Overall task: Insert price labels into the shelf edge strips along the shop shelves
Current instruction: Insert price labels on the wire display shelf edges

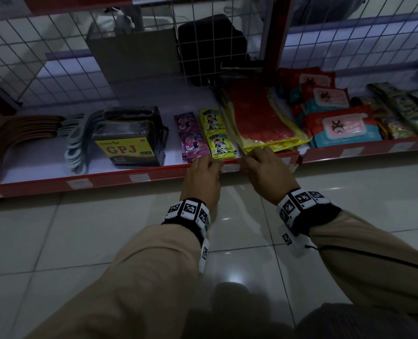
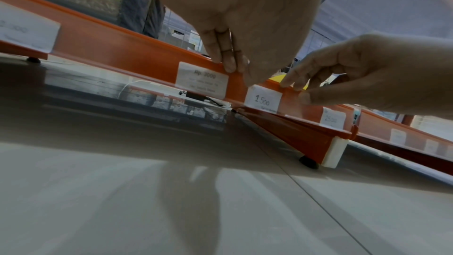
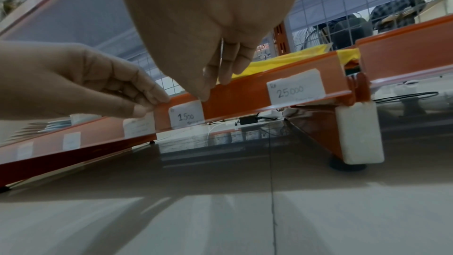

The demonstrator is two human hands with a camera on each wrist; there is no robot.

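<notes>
Both the left hand (image 1: 203, 177) and right hand (image 1: 264, 167) pinch the glossy orange plastic shelf edge strip (image 2: 137, 53) with curled fingers, flanking the white rectangular paper "1500" price label (image 2: 263, 98) seated between them.

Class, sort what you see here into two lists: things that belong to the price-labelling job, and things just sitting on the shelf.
Part of the job:
left hand
right hand
1500 label
orange edge strip

Just lying about:
GPJ pack
hangers
wet wipes
yellow sachets

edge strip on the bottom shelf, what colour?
Orange-red. The edge strip shows best in the right wrist view, with white price labels in it.
</notes>
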